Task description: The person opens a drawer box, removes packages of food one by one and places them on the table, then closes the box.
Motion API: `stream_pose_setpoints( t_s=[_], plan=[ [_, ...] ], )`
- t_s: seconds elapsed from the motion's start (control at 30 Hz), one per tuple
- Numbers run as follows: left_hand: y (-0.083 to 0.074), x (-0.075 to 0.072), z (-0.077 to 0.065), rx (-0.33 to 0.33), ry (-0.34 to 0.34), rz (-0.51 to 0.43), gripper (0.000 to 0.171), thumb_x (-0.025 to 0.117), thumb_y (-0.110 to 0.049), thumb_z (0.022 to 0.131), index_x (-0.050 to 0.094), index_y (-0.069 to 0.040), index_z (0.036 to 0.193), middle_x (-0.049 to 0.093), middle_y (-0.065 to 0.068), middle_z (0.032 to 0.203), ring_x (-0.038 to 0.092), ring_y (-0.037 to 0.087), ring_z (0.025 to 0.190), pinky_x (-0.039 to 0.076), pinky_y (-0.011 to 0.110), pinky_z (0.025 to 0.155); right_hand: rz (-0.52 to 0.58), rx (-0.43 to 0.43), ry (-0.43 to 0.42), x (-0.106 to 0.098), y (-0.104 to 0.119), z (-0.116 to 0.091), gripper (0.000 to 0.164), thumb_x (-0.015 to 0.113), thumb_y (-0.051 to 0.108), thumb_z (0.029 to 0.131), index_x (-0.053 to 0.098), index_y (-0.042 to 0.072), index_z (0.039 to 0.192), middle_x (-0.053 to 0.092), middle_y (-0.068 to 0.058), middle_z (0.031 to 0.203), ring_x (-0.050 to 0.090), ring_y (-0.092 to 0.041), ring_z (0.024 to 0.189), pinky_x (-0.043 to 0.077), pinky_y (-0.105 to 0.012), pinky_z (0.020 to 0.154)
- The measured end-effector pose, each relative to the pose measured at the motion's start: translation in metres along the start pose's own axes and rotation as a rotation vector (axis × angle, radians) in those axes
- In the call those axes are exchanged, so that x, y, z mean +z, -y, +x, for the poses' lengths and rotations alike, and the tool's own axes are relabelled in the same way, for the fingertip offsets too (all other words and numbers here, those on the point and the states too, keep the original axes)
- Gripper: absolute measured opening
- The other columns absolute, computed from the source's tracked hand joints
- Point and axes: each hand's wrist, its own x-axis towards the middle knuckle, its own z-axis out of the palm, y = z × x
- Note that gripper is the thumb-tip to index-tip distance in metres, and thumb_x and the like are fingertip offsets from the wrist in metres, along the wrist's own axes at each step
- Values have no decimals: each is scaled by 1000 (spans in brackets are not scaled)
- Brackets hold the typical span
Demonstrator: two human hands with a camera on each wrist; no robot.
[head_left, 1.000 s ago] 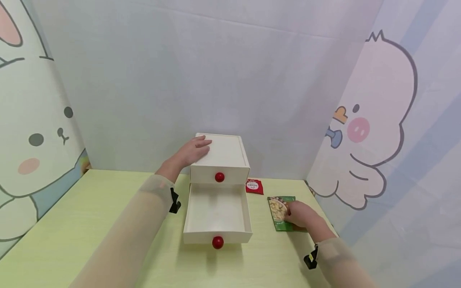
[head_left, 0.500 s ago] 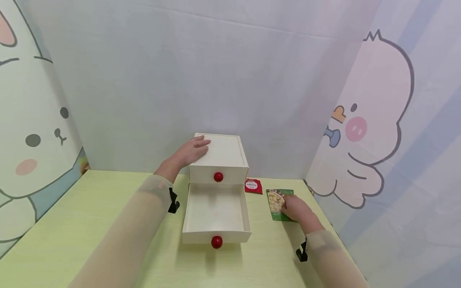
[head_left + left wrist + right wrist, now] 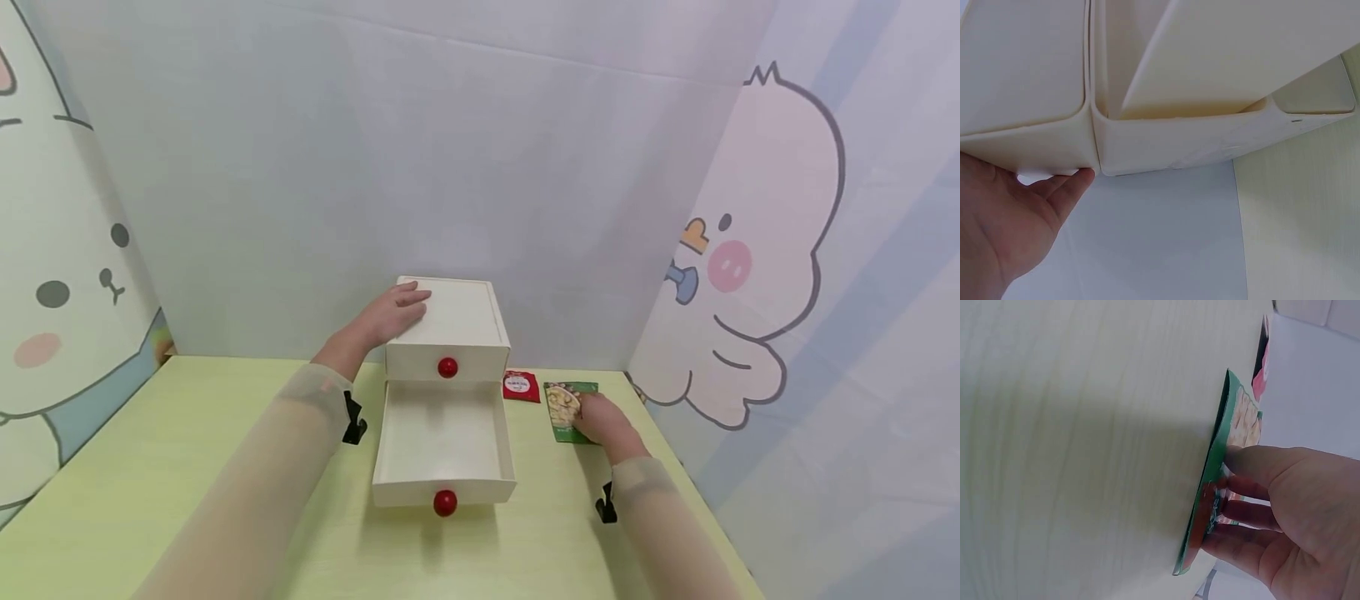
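A white two-drawer box [image 3: 453, 321] stands on the table, its lower drawer [image 3: 442, 433] pulled out and bare inside. My left hand [image 3: 386, 315] rests on the box's top near the left edge, fingers extended. In the left wrist view its fingertips [image 3: 1082, 178] lie against the box's wall. At the right, my right hand [image 3: 603, 417] holds a green food packet [image 3: 562, 408] with a bowl pictured on it. Seen from the right wrist, thumb and fingertips [image 3: 1235, 540] gather on the packet's printed face, and the packet sits close over the table.
A small red packet [image 3: 521, 386] lies beside the box's right side, left of the green one. Red ball knobs [image 3: 446, 502] stick out from both drawers. The pale green table [image 3: 225, 433] meets a grey curtain [image 3: 300, 208] at the back, with printed cloth at both sides.
My right hand has moved the green packet away from me and slightly left, nearer the red packet. The left hand stays on the box. The head view has shifted a little.
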Motion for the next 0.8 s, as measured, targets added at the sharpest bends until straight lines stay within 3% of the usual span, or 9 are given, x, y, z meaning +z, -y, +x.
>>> stream_pose_setpoints(
  t_s=[0.23, 0.5, 0.8],
  plan=[
    [5, 1, -2, -4, -2, -6, 59, 40, -39, 117, 43, -13, 170, 18, 13, 185, 8, 44, 172, 9, 68, 137, 29, 36, 5, 8, 0, 16, 29, 67, 14, 105, 71, -8, 123, 73, -24, 120, 68, -31, 105, 57, -56, 105],
    [8, 0, -4, -6, -5, -11, 59, 39, -40, 117, 43, -15, 170, 17, 12, 186, 6, 44, 172, 8, 68, 137, 55, 57, -23, 9, 2, 22, 30, 66, 12, 103, 71, -9, 123, 73, -26, 123, 70, -36, 111, 56, -57, 109],
    [3, 0, 1, 20, -1, 14, 59, 39, -40, 116, 44, -14, 169, 19, 13, 185, 8, 44, 172, 9, 66, 138, 91, 64, -60, 8, -1, 28, 25, 66, 10, 103, 73, -8, 119, 74, -26, 120, 68, -32, 101, 57, -56, 104]
  ],
)
